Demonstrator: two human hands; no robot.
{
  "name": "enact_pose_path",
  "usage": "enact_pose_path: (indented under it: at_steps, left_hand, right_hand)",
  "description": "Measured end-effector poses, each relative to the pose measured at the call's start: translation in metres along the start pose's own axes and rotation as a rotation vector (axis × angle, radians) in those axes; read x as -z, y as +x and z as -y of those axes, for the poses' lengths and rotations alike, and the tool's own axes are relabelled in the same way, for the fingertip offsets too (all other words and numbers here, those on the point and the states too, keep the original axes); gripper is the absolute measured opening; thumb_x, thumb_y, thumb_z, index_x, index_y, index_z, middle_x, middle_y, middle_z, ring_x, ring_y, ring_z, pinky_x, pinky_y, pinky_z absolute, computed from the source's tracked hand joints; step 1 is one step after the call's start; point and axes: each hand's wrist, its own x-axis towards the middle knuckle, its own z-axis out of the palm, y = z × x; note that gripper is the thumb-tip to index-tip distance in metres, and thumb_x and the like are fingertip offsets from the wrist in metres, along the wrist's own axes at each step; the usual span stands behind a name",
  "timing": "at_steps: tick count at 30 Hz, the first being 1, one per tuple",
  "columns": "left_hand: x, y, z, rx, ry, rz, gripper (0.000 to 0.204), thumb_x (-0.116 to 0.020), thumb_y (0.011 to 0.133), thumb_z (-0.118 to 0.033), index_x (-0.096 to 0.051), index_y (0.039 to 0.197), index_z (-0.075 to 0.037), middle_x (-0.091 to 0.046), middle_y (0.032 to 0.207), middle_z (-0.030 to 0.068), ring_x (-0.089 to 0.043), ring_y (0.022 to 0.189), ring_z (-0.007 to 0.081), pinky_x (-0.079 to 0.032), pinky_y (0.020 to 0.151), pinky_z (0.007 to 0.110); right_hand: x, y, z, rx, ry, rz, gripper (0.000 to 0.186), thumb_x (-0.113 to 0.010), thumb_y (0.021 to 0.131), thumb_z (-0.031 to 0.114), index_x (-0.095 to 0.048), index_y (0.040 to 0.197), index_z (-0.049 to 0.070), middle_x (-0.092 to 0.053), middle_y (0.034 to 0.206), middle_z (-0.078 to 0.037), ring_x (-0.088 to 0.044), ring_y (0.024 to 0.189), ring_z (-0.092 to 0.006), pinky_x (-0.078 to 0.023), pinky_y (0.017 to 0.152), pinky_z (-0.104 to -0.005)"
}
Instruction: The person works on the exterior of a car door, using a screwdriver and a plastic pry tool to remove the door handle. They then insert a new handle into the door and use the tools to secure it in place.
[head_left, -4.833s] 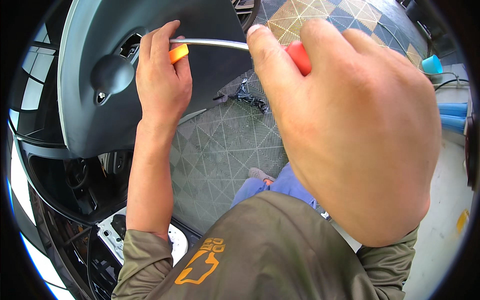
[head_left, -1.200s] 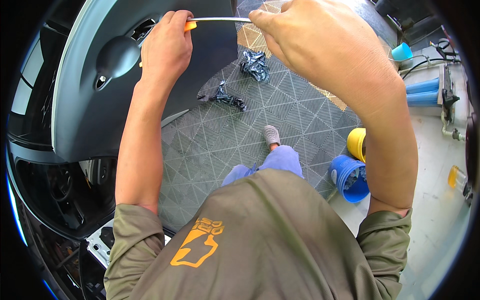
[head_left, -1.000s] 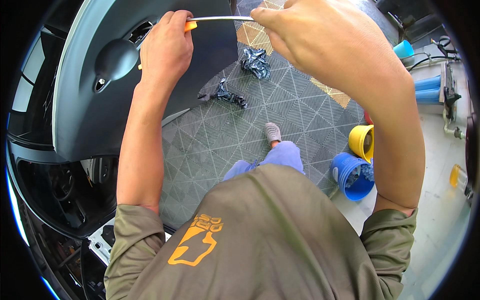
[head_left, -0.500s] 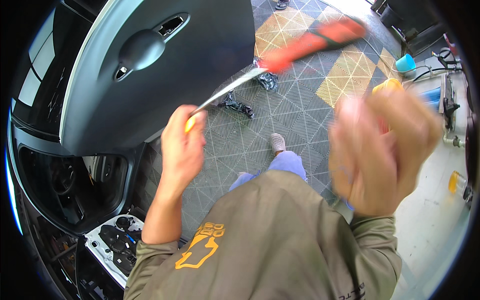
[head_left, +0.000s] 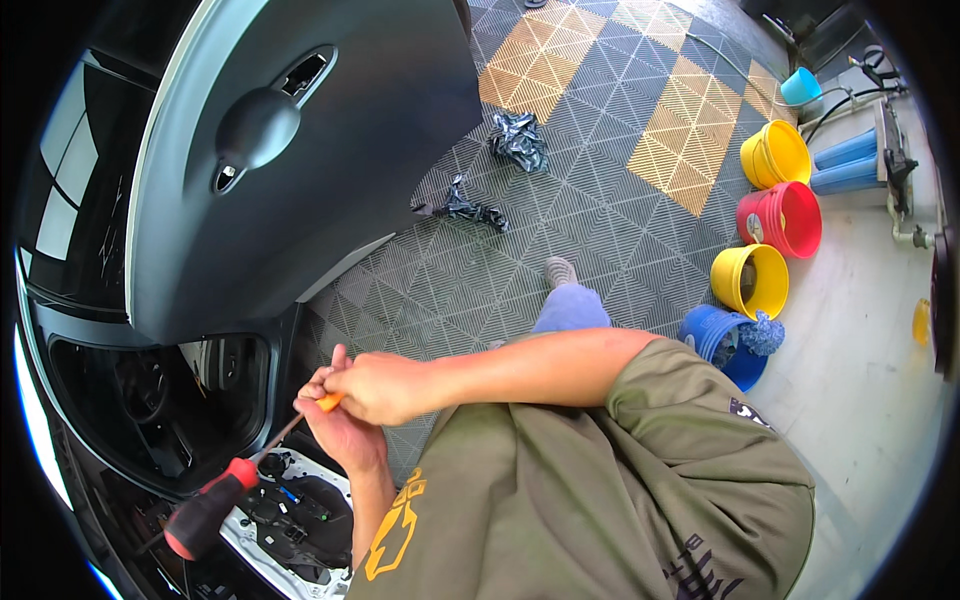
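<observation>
Both my hands meet low and left of centre, in front of my body. A long screwdriver (head_left: pixel 217 498) with a red and black handle points down to the left. My left hand (head_left: pixel 345 432) is closed around the far end of its shaft. A small orange-yellow piece (head_left: pixel 328 402) shows there between the hands; whether it is a cover or tape on the tip, I cannot tell. My right hand (head_left: pixel 385 388) reaches across and closes over that same end, its fingers partly hidden. Beneath the handle lies a white-edged door panel (head_left: pixel 300 515) with black inner parts.
A dark grey car door skin (head_left: pixel 380 130) with a handle recess stands at upper left, beside a window frame (head_left: pixel 285 370). Crumpled dark plastic (head_left: pixel 518 142) lies on the tiled floor (head_left: pixel 590 210). Yellow, red and blue buckets (head_left: pixel 757 160) line the right wall.
The screwdriver has swung from pointing up right to pointing down left. My right hand, earlier apart at the right, has come across to my left hand at the shaft end.
</observation>
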Motion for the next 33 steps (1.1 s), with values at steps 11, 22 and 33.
enact_pose_path:
  at_steps: [11,22,33]
  left_hand:
    - [0.116,-0.002,-0.008,0.092,0.336,-0.448,0.046,-0.038,0.098,-0.053,-0.044,0.079,-0.011,-0.063,0.088,0.0087,-0.062,0.105,0.0351,-0.045,0.097,0.047]
    - [0.139,-0.017,0.045,0.302,0.415,-0.488,0.045,-0.044,0.098,-0.05,-0.044,0.082,-0.008,-0.055,0.081,0.0074,-0.065,0.089,0.0282,-0.05,0.085,0.039]
    - [0.158,-0.015,0.063,0.404,0.357,-0.463,0.043,-0.046,0.098,-0.048,-0.043,0.085,-0.007,-0.054,0.082,0.0071,-0.065,0.089,0.0286,-0.049,0.083,0.038]
  right_hand:
    - [0.191,0.006,0.003,0.054,0.603,-0.472,0.019,-0.049,0.095,0.012,-0.053,0.105,-0.003,-0.061,0.084,-0.011,-0.059,0.062,-0.014,-0.05,0.055,-0.0269]
    - [0.214,0.053,0.007,-0.169,0.425,-0.642,0.039,-0.055,0.091,0.015,-0.05,0.125,-0.002,-0.055,0.072,-0.005,-0.041,0.045,-0.0057,-0.03,0.037,-0.022]
    - [0.234,0.087,0.011,-0.382,-0.506,-0.607,0.03,-0.056,0.082,0.018,-0.064,0.098,-0.005,-0.067,0.079,-0.019,-0.067,0.074,-0.0309,-0.053,0.069,-0.0398]
